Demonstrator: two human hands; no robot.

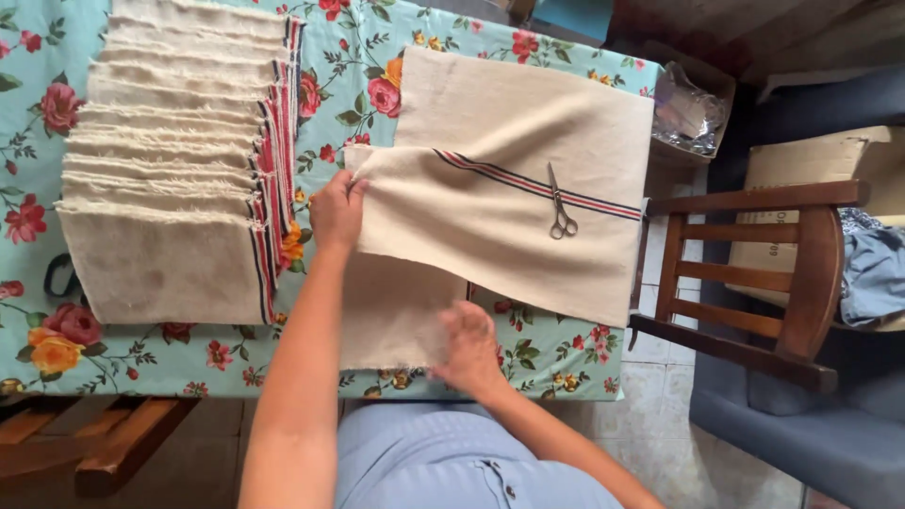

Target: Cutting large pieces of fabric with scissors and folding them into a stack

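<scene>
Item, cream cloth: coarse woven fabric with a band of dark and red stripes, spread across the middle and right of the surface, its far part lying flat and a nearer layer folded over it at a slant; a lower panel reaches to the near edge of the surface. Left hand: grip pinching the left edge of the folded layer, fingers closed on the fabric near the start of the stripe. Right hand: palm down on the lower panel near the surface's front edge, fingers spread and pressing the cloth flat, holding nothing. Scissors: small, metal, blades shut, lying on the cloth across the stripe band, well apart from both hands. Stack of folded cloths: same cream fabric with frayed edges and striped ends, overlapped in a row on the left half of the surface, just beside the left hand. Tablecloth: turquoise with red and orange flowers, covering the surface. Wooden chair: dark, standing at the right of the surface on a tiled floor; blue garment behind it.
</scene>
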